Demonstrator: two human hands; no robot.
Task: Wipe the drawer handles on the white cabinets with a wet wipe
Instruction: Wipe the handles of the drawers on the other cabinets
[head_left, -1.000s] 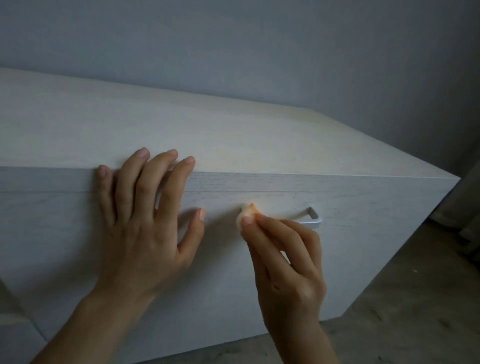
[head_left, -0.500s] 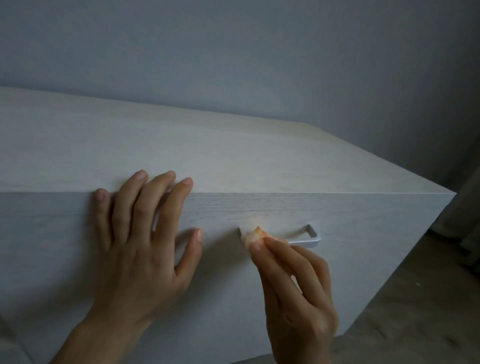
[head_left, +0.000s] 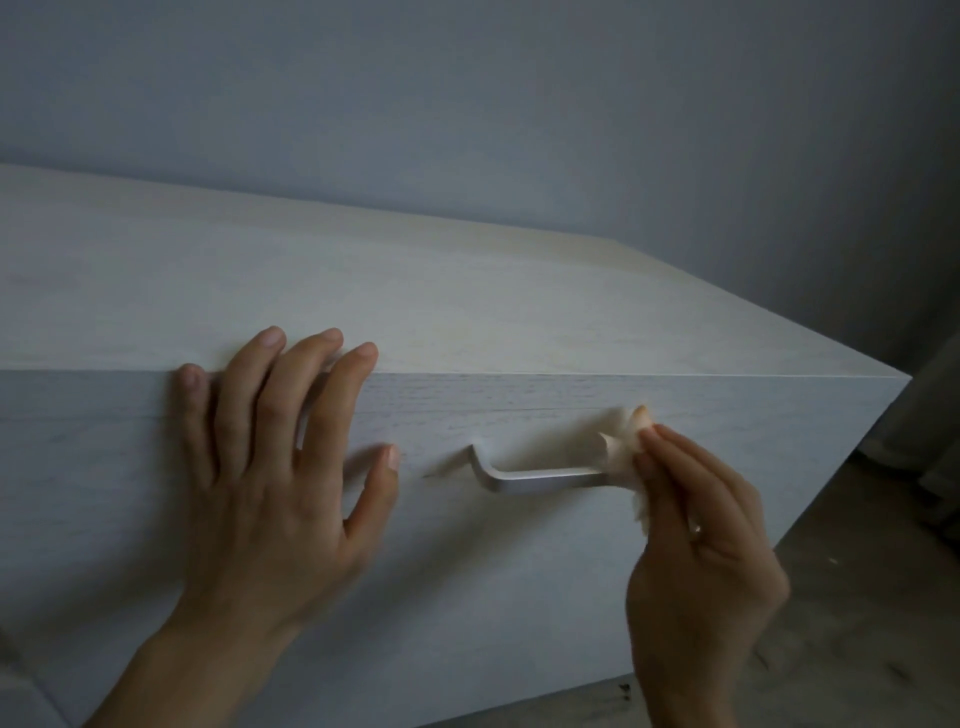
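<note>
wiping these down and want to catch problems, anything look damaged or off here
Nothing looks broken or spilled: the handle looks intact on the drawer front. Only a small dark mark just left of the handle stands out; scuff or shadow, cannot tell.

Left hand (head_left: 270, 467) flat on cabinet (head_left: 519, 312) front, left of handle (head_left: 540, 475); wipe (head_left: 623, 447) at handle's right end.

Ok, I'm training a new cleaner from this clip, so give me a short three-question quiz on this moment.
1. True or false: the left hand rests with straight fingers on the top front edge of the cabinet.
2. Where on the handle is the wipe? A left end, B middle, C right end.
3. Fill in: the right hand ___ the wipe.
Key: 1 true; 2 C; 3 pinches.
</note>
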